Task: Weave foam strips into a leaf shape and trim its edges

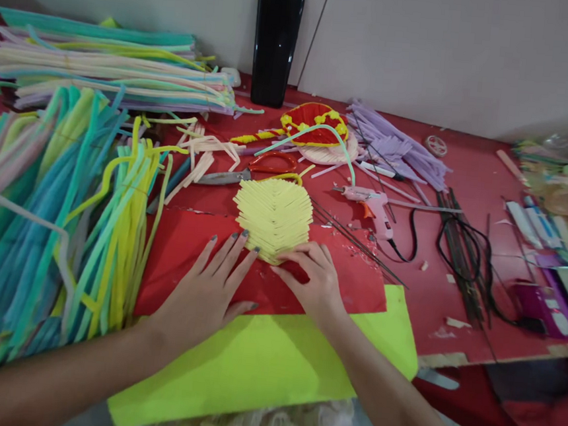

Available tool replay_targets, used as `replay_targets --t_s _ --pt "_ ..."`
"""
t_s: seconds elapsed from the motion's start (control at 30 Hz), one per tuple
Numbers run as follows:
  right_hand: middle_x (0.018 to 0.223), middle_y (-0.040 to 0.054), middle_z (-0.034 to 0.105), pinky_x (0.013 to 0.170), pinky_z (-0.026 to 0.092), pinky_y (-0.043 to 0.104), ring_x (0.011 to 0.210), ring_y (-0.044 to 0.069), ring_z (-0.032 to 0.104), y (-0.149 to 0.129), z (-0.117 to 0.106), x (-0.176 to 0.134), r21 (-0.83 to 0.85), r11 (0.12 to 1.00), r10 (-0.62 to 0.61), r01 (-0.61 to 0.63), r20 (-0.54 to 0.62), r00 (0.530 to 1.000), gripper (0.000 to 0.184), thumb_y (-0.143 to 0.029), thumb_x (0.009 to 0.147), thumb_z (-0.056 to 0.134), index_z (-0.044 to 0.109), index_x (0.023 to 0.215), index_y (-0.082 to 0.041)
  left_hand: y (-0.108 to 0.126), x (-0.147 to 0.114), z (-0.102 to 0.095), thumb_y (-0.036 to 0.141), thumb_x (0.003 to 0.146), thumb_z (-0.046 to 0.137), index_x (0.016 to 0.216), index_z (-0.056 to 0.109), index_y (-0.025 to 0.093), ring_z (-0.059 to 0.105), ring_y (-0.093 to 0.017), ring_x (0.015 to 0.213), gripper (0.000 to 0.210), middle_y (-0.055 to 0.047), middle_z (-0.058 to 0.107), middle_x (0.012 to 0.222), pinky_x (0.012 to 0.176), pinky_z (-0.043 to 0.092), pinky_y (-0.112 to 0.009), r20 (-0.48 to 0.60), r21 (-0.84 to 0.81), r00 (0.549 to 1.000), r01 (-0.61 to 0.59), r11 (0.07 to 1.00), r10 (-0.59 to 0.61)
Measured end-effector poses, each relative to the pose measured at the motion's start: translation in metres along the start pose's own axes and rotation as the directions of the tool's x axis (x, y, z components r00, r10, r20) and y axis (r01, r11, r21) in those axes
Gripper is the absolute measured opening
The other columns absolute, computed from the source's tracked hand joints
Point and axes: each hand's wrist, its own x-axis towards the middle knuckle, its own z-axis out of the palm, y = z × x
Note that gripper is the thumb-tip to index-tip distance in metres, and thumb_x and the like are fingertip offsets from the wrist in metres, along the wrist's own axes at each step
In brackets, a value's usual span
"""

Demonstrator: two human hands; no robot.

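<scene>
A pale yellow leaf shape made of pipe cleaners (274,215) lies flat on a red sheet (171,249), its strips slanting to a middle line. My left hand (216,280) is open, fingers spread, with fingertips at the leaf's lower left edge. At the lower right edge, my right hand (315,279) pinches the leaf's border between thumb and fingers. Just behind the leaf are pliers with red handles (273,164). To its right rests a pink glue gun (371,207), near thin dark wires (356,239).
Bundles of coloured pipe cleaners (53,179) fill the left side. A black phone (277,43) leans on the wall. Behind lie a red and yellow piece (314,124) and lilac pipe cleaners (399,147). A black cable (483,257) curls at right; a lime sheet (251,356) overhangs the front.
</scene>
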Motion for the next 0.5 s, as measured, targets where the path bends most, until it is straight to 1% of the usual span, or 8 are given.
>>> replay_targets --t_s 0.17,0.5 --pt "0.088 0.0029 0.067 0.085 0.046 0.035 0.086 0.017 0.061 -0.0023 -0.0007 0.0005 0.035 0.999 0.022 -0.022 0.005 1.000 0.007 -0.025 0.087 0.066 0.070 0.092 -0.023 0.0000 0.0002 0.0011 0.056 0.094 0.039 0.145 0.041 0.009 0.030 -0.035 0.143 0.070 -0.021 0.032 0.154 0.117 0.022 -0.054 -0.003 -0.006 1.000 0.004 1.000 -0.004" --pt "0.087 0.0027 0.067 0.082 0.047 0.036 0.083 0.017 0.062 -0.0038 0.0005 0.0011 0.032 0.999 0.038 -0.037 -0.012 0.999 0.008 -0.025 0.087 0.065 0.072 0.090 -0.025 -0.0003 -0.0004 0.0023 0.052 0.093 0.043 0.145 0.039 0.008 0.029 -0.035 0.143 0.069 -0.022 0.030 0.154 0.116 0.023 -0.055 0.005 -0.001 1.000 -0.004 1.000 0.004"
